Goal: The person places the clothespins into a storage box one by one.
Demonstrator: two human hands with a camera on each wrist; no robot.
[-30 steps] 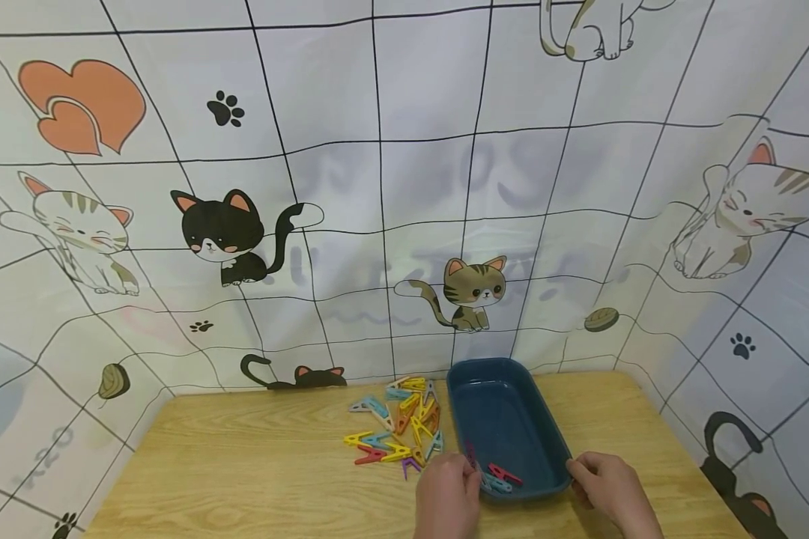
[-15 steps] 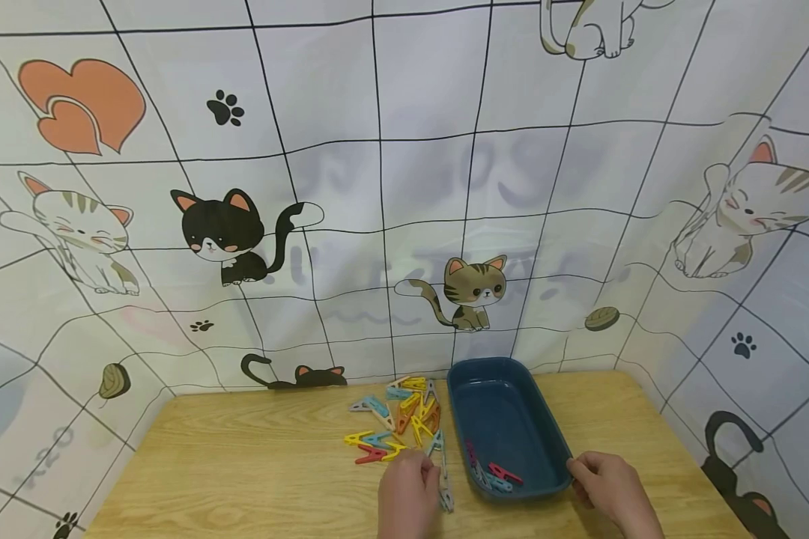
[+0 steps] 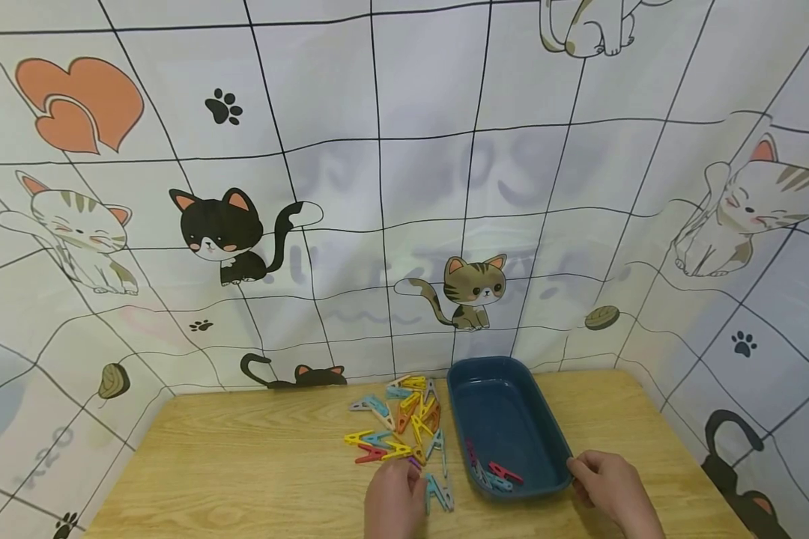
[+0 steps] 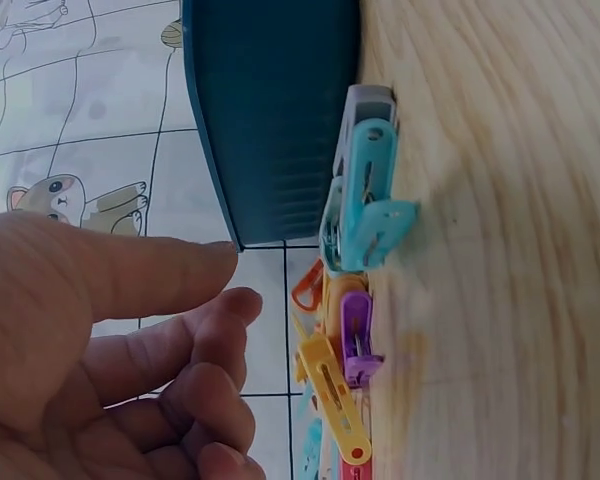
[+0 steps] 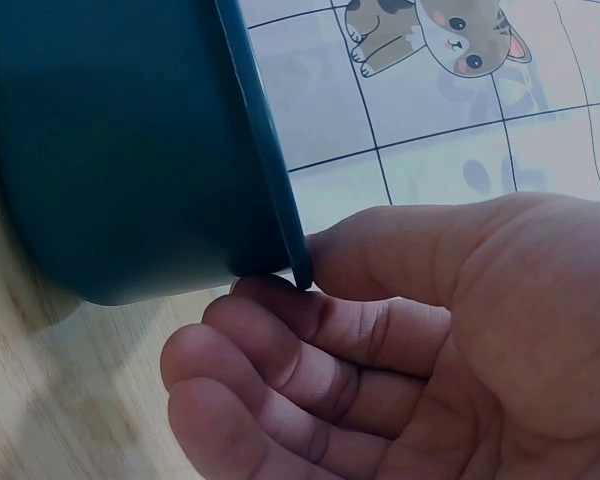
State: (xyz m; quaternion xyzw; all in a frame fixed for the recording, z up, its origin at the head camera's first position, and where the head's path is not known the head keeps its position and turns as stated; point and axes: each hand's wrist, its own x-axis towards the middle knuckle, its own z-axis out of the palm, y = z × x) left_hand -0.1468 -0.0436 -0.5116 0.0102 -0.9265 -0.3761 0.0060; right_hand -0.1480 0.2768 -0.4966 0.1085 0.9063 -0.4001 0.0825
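Note:
My left hand (image 3: 394, 498) is over the table just in front of a pile of plastic clothespins (image 3: 421, 430). In the left wrist view its thumb and index finger stand apart with nothing between them. Ahead of the fingertips lie a purple clothespin (image 4: 356, 340) and a yellow clothespin (image 4: 332, 395). A light blue clothespin (image 4: 370, 190) rests against a grey clothespin (image 4: 368, 98) beside the basin. My right hand (image 3: 608, 486) pinches the rim of the dark blue plastic basin (image 5: 130, 150) at its near right corner, thumb outside the lip, fingers curled below.
Inside the basin's near end lie a red clothespin (image 3: 505, 473), a blue clothespin (image 3: 499, 484) and purple ones by the left wall. The wooden table (image 3: 256, 464) ends at a wall sheet (image 3: 350, 187) printed with cats.
My left hand has moved left from the basin's near left rim to the front of the pile. The light blue and grey clothespins it covered now show. The right hand keeps its hold.

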